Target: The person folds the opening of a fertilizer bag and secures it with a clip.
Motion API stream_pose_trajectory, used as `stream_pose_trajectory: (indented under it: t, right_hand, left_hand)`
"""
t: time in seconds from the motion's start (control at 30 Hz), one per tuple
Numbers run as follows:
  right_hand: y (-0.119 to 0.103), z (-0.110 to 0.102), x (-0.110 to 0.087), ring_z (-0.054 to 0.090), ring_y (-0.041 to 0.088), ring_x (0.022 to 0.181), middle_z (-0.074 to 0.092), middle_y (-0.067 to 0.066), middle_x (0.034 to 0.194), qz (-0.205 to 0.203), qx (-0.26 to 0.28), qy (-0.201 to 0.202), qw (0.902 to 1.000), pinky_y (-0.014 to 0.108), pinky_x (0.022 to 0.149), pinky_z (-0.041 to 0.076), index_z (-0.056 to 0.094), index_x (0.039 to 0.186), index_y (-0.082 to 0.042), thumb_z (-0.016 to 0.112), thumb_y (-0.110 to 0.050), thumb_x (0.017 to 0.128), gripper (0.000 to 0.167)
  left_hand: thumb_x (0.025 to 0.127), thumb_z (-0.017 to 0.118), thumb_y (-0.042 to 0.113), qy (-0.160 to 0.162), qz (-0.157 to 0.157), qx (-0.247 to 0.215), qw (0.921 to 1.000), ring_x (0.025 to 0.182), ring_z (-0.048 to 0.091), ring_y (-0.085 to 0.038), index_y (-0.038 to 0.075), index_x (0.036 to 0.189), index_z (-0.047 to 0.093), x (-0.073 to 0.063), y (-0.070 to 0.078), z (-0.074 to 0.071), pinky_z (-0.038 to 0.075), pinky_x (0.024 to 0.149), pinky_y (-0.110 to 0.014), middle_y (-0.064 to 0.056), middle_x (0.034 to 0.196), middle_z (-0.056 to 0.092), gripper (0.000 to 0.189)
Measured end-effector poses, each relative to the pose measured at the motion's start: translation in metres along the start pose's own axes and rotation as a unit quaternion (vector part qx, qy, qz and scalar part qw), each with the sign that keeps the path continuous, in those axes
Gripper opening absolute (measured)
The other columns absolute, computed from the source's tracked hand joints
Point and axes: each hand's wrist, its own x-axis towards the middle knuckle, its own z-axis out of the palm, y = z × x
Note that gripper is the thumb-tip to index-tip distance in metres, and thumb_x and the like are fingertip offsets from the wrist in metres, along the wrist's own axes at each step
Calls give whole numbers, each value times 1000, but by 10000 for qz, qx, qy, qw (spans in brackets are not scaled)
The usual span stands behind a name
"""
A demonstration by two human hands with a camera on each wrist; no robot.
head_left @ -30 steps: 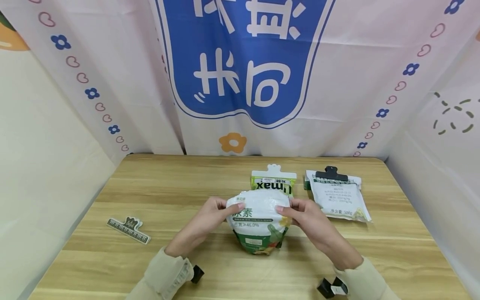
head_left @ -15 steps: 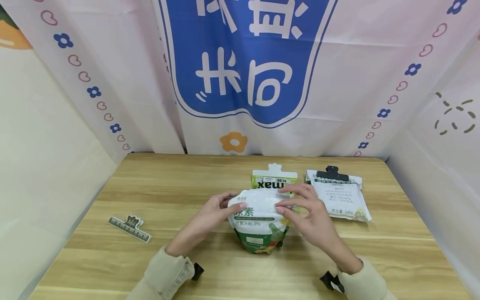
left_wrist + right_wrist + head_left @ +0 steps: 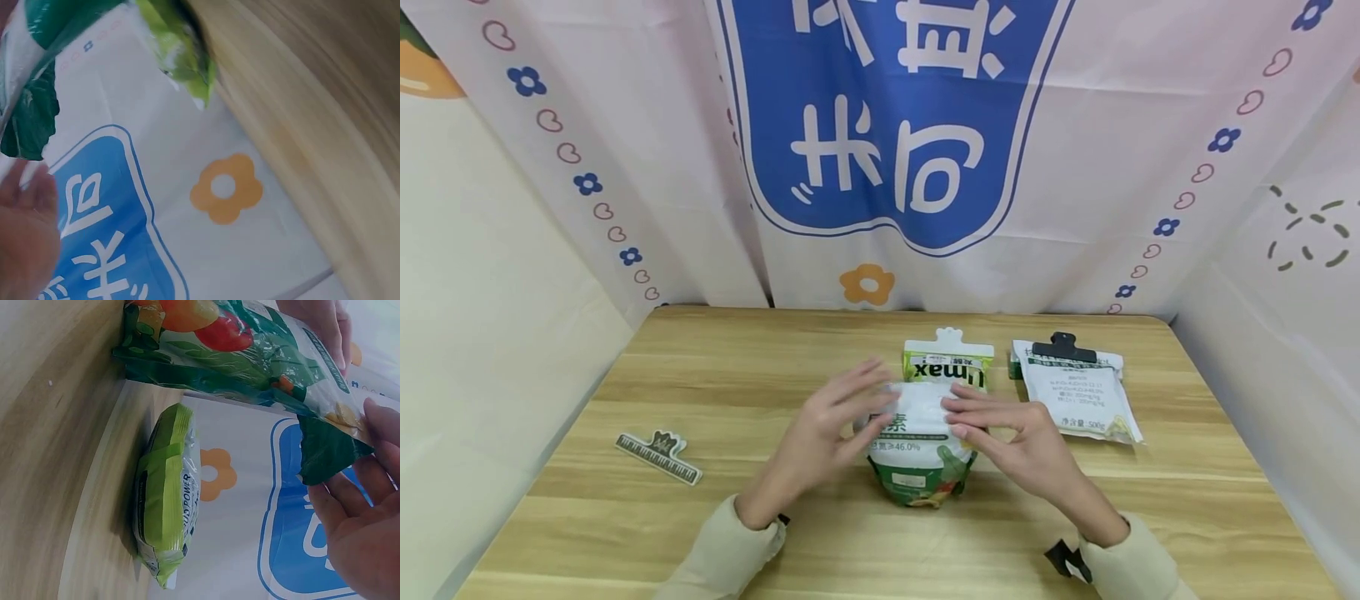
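Note:
A white and green fertilizer bag (image 3: 913,454) stands upright in the middle of the table, its top folded over backwards. My right hand (image 3: 1030,437) pinches the folded top at its right side; in the right wrist view the thumb lies in front and the fingers behind the green flap (image 3: 331,450). My left hand (image 3: 823,429), blurred by motion, has its fingers spread at the bag's left top corner and holds nothing. In the left wrist view, the left hand's fingers (image 3: 28,194) are just below the green flap.
Behind stands a lime-green bag (image 3: 943,368) with a white clip (image 3: 950,342) on top. To the right, a white bag (image 3: 1078,400) wears a black clip (image 3: 1063,347). A piano-patterned clip (image 3: 658,457) lies at the left. A printed curtain (image 3: 1075,208) hangs behind the table.
My right hand has shifted its fingers over the bag's top, which is now folded lower. My left hand has let go of the left corner, its fingers lifting and spreading.

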Motion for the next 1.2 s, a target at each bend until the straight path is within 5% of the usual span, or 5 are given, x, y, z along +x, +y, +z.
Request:
stream_pose_trajectory:
  t: [0.13, 0.33, 0.7, 0.9, 1.2]
  right_hand:
    - [1, -2, -2, 66, 19, 133, 76, 8, 127, -63, 12, -79, 9999, 18, 113, 47, 81, 115, -10, 80, -1, 90, 26]
    - [-1, -2, -4, 70, 25, 127, 77, 9, 127, -123, -98, -127, 9998, 16, 111, 48, 79, 119, -9, 79, -3, 92, 28]
    - [6, 0, -10, 73, 28, 122, 76, 8, 127, 262, -120, -323, 9991, 21, 107, 53, 77, 124, -10, 81, -11, 92, 32]
    - [8, 1, -14, 72, 21, 124, 76, 7, 131, 1009, 194, -534, 9933, 26, 103, 57, 77, 127, -15, 80, -20, 94, 33]
    - [7, 6, -17, 72, 5, 104, 74, 16, 133, 1662, 631, -545, 9826, 26, 81, 63, 78, 124, -17, 82, -22, 92, 33]
  left_hand:
    - [98, 77, 24, -274, 887, 220, 9954, 130, 68, -33, 9, 123, 78, -4, -4, -1, 56, 110, -43, -10, 132, 75, 29]
    - [96, 79, 23, -467, 977, -52, 9941, 123, 73, -28, 7, 125, 77, -9, -8, -1, 60, 101, -36, -11, 128, 76, 33]
    - [87, 86, 20, -704, 742, -576, 9931, 115, 76, -29, 0, 125, 75, -13, -11, 0, 60, 94, -25, -17, 127, 75, 44]
    - [87, 86, 16, -863, 389, -875, 9917, 106, 79, -26, 1, 124, 75, -17, -11, 0, 62, 86, -19, -15, 122, 77, 42]
    - [89, 84, 15, -928, -101, -1106, 9895, 99, 80, -18, 7, 121, 79, -18, -9, 1, 62, 86, -21, -9, 116, 80, 33]
